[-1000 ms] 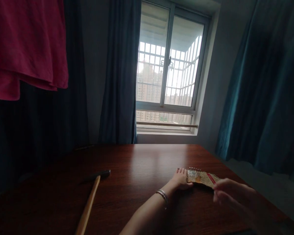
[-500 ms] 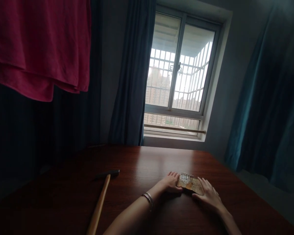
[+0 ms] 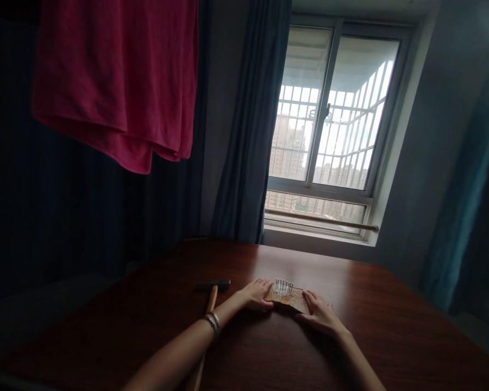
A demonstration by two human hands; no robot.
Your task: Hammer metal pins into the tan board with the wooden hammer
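I see the board (image 3: 299,300) at the lower centre of the frame, nails (image 3: 284,286) standing up near its far edge. My left hand (image 3: 256,294) has its grip around the board's left end; my right hand (image 3: 321,314) grasps the right end. The hammer (image 3: 213,298) lies left of them on the surface (image 3: 264,358), its handle partly hidden behind my left forearm (image 3: 179,347). Pink cloth (image 3: 118,81) hangs upper left.
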